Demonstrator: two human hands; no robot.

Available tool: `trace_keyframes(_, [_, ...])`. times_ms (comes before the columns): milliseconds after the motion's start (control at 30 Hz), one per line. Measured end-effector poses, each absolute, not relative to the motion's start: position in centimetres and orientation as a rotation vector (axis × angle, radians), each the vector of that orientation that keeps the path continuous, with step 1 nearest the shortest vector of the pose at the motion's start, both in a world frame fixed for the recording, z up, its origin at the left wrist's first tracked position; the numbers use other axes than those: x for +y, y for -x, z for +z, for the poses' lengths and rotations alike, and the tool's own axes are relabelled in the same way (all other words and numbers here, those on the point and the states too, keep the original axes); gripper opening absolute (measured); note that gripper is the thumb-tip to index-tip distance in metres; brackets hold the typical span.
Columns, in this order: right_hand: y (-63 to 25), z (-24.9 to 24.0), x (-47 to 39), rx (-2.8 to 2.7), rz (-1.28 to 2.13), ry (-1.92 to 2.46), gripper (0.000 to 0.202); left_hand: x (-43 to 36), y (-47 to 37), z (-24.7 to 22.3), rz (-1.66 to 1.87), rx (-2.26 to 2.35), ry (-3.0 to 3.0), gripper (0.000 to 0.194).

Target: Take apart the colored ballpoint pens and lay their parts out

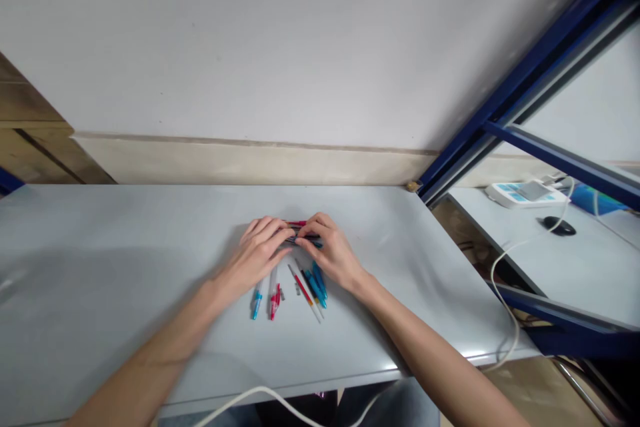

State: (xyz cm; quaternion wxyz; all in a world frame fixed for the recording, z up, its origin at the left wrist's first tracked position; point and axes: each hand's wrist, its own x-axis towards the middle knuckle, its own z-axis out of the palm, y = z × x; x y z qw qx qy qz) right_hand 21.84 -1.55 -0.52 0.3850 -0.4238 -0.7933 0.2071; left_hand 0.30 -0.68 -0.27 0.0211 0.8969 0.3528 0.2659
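Note:
My left hand (263, 248) and my right hand (329, 250) meet over a small bundle of pens (303, 228) near the middle of the table. Fingers of both hands are closed on the bundle from either side and hide most of it; a red end and dark, slim shafts show between them. Nearer to me lie a clear pen part with a blue end (257, 303) and another with a red end (275, 301). To their right are a red ink refill (305, 288), a dark refill beside it and turquoise pen barrels (319, 283). Tiny grey pieces (297, 288) lie among them.
The grey table (125, 227) stands against a white wall. A blue metal frame (500, 87) rises at its right edge. Beyond it, another desk holds a white device (530, 192) and a black mouse (557, 225). A white cable (495, 280) hangs over the right edge.

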Motion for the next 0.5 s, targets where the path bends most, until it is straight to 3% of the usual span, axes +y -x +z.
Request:
trace_keyframes(233, [-21.7, -0.3, -1.4, -2.119, 0.583, 1.081, 0.038, -0.9, -0.2, -0.7, 0.877, 1.211, -2.794, 0.024])
trace_keyframes(433, [-21.3, -0.1, -2.1, -2.041, 0.512, 1.111, 0.003, -1.6, -0.7, -1.1, 0.690, 1.477, -2.564, 0.024])
trace_keyframes(500, [-21.4, 0.1, -2.2, -2.078, 0.498, 1.117, 0.010, -1.7, -0.7, -1.0, 0.673, 1.500, -2.547, 0.025])
